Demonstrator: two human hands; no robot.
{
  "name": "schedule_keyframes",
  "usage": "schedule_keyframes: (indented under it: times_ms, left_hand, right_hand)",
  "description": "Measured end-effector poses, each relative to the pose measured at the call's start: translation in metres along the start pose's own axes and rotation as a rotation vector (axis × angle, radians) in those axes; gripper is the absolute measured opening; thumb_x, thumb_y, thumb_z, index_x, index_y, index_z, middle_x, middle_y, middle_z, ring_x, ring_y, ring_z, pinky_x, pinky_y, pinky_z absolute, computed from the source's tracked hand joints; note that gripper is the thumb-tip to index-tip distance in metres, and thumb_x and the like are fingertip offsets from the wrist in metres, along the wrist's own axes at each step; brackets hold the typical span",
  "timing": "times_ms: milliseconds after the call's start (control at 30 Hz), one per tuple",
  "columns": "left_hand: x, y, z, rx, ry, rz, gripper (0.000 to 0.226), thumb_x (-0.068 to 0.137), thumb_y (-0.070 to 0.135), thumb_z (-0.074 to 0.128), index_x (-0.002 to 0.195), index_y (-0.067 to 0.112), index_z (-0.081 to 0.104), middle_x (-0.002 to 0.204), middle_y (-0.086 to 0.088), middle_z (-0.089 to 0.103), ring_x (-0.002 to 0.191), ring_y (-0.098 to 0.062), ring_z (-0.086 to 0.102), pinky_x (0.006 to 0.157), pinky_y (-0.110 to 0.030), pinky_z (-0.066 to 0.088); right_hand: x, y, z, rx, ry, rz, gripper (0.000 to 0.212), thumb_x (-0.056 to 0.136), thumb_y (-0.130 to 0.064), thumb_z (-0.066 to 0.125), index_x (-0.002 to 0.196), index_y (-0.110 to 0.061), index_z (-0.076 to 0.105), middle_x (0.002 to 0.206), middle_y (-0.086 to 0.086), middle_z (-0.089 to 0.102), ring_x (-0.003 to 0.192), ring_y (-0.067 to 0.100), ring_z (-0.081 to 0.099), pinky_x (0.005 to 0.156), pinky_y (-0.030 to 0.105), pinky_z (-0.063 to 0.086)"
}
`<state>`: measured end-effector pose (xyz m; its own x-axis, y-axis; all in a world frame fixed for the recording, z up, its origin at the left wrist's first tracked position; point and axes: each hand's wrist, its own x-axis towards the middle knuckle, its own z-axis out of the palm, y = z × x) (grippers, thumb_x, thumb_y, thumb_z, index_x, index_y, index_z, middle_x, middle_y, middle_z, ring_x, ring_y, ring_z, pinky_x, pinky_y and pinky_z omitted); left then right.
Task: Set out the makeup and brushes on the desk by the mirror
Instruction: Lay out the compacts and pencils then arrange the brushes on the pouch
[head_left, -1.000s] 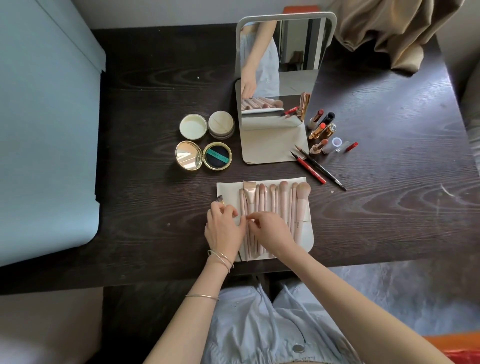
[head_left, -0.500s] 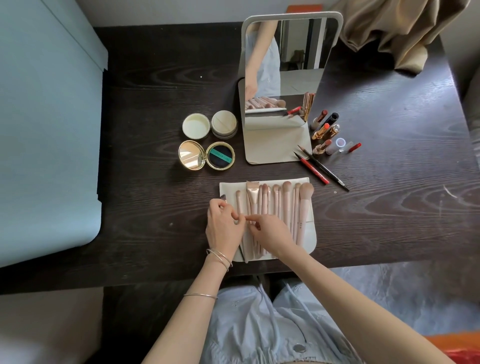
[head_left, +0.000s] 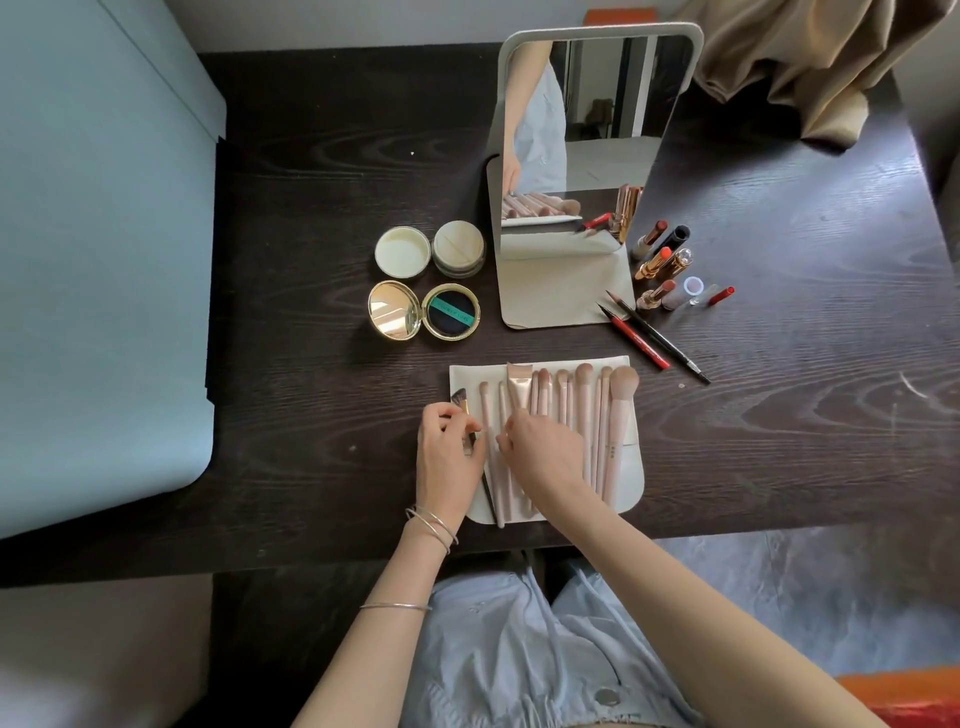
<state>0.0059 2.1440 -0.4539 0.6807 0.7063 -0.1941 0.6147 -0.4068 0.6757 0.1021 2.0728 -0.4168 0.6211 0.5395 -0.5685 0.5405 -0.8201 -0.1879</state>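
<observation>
Left hand pinching a small dark-handled angled brush at the left edge of the cream fabric brush mat, fingers curled round the handle near the ferrule. Right hand lying over the middle of the row of pale pink brushes, fingertips down among the handles; cannot tell whether pinching one or only touching.

Mat lying on the dark wood-grain desk at its near edge, directly in front of the cream-framed standing mirror. Brushes side by side, long axes running from near edge toward the mirror, bristle heads pointing away from the person, handles toward the lap. Dark brush slightly tilted, head leaning left and sitting at the mat's border.

Risks, as a guess: knocking the neighbouring pink handles askew while shifting one, since packed so closely; rolling a round handle off the mat's near end, close to the desk edge; sweeping a forearm into the red and black pencils just right of the mat, or onward into the cluster of lipsticks beside the mirror. Open gold compact and round cream jars left of the mirror, well apart from both hands.
</observation>
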Motion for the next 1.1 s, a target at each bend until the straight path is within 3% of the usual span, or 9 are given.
schedule_keyframes:
  times_ms: [133, 333, 467, 567, 633, 733, 800, 933, 1100]
  left_hand:
    - [-0.002, -0.004, -0.004, -0.011, -0.067, -0.014, 0.008, 0.081, 0.009, 0.07, 0.09, 0.008, 0.069, 0.113, -0.005, 0.05, 0.105, -0.018, 0.054, 0.088, -0.027, 0.051]
    - [0.004, -0.001, -0.009, -0.042, -0.094, -0.055, 0.009, 0.082, 0.009, 0.068, 0.091, 0.009, 0.067, 0.116, -0.004, 0.047, 0.089, -0.012, 0.056, 0.079, -0.021, 0.05]
    - [0.005, 0.003, -0.009, 0.007, -0.08, -0.051, 0.013, 0.082, 0.02, 0.07, 0.089, 0.01, 0.065, 0.115, -0.003, 0.044, 0.091, -0.008, 0.049, 0.075, -0.016, 0.04]
    - [0.001, 0.006, -0.005, 0.078, -0.07, -0.045, 0.021, 0.08, 0.029, 0.072, 0.089, 0.013, 0.061, 0.112, -0.002, 0.043, 0.093, -0.008, 0.046, 0.068, -0.018, 0.039]
    - [0.0, 0.007, -0.002, 0.125, -0.066, -0.056, 0.025, 0.078, 0.034, 0.072, 0.086, 0.015, 0.059, 0.109, -0.001, 0.043, 0.095, -0.011, 0.047, 0.06, -0.022, 0.04]
    - [-0.001, 0.007, 0.002, 0.154, -0.07, -0.073, 0.026, 0.077, 0.036, 0.072, 0.086, 0.015, 0.058, 0.108, -0.002, 0.043, 0.097, -0.014, 0.049, 0.056, -0.024, 0.041]
    - [-0.001, 0.008, 0.002, 0.161, -0.06, -0.07, 0.024, 0.079, 0.034, 0.071, 0.086, 0.015, 0.058, 0.109, -0.003, 0.044, 0.097, -0.016, 0.05, 0.055, -0.025, 0.042]
    - [-0.001, 0.007, 0.001, 0.173, -0.053, -0.06, 0.021, 0.079, 0.031, 0.07, 0.086, 0.015, 0.058, 0.11, -0.003, 0.044, 0.098, -0.018, 0.051, 0.054, -0.026, 0.043]
    - [-0.002, 0.007, 0.002, 0.154, -0.04, -0.047, 0.022, 0.078, 0.031, 0.071, 0.084, 0.014, 0.057, 0.11, -0.004, 0.044, 0.098, -0.018, 0.051, 0.054, -0.027, 0.044]
  right_hand:
    - [0.002, -0.004, 0.001, -0.022, 0.007, 0.032, 0.021, 0.098, -0.029, 0.042, 0.098, -0.011, 0.053, 0.081, 0.002, 0.057, 0.073, 0.024, 0.057, 0.052, 0.026, 0.03]
    - [0.008, -0.008, -0.001, -0.034, 0.021, 0.039, 0.019, 0.097, -0.029, 0.043, 0.088, -0.014, 0.05, 0.075, 0.0, 0.053, 0.069, 0.024, 0.055, 0.055, 0.027, 0.031]
    - [0.011, -0.002, -0.001, 0.018, 0.07, 0.08, 0.027, 0.098, -0.033, 0.039, 0.111, -0.013, 0.05, 0.081, 0.001, 0.065, 0.065, 0.022, 0.054, 0.05, 0.027, 0.03]
    - [0.017, 0.007, -0.002, -0.034, 0.111, 0.137, 0.051, 0.097, -0.021, 0.038, 0.145, -0.011, 0.024, 0.076, 0.0, 0.064, 0.06, 0.021, 0.053, 0.045, 0.025, 0.025]
    - [0.022, 0.009, -0.003, -0.05, 0.108, 0.149, 0.057, 0.095, -0.015, 0.037, 0.148, -0.01, 0.017, 0.084, 0.003, 0.068, 0.066, 0.024, 0.058, 0.045, 0.025, 0.023]
    - [0.025, 0.005, -0.007, -0.071, 0.08, 0.151, 0.04, 0.093, -0.014, 0.041, 0.133, -0.006, 0.041, 0.091, 0.005, 0.068, 0.07, 0.026, 0.06, 0.046, 0.025, 0.024]
    - [0.023, 0.0, -0.007, -0.063, 0.042, 0.135, 0.016, 0.092, -0.014, 0.044, 0.103, -0.011, 0.055, 0.086, 0.006, 0.065, 0.068, 0.024, 0.056, 0.048, 0.025, 0.028]
    - [0.018, -0.004, -0.003, -0.022, 0.028, 0.156, 0.025, 0.093, -0.019, 0.043, 0.068, -0.013, 0.044, 0.059, -0.003, 0.043, 0.063, 0.022, 0.051, 0.048, 0.024, 0.029]
    - [0.016, 0.001, 0.002, 0.001, 0.002, 0.167, 0.032, 0.091, -0.02, 0.043, 0.061, -0.016, 0.033, 0.058, -0.004, 0.04, 0.063, 0.023, 0.05, 0.045, 0.023, 0.023]
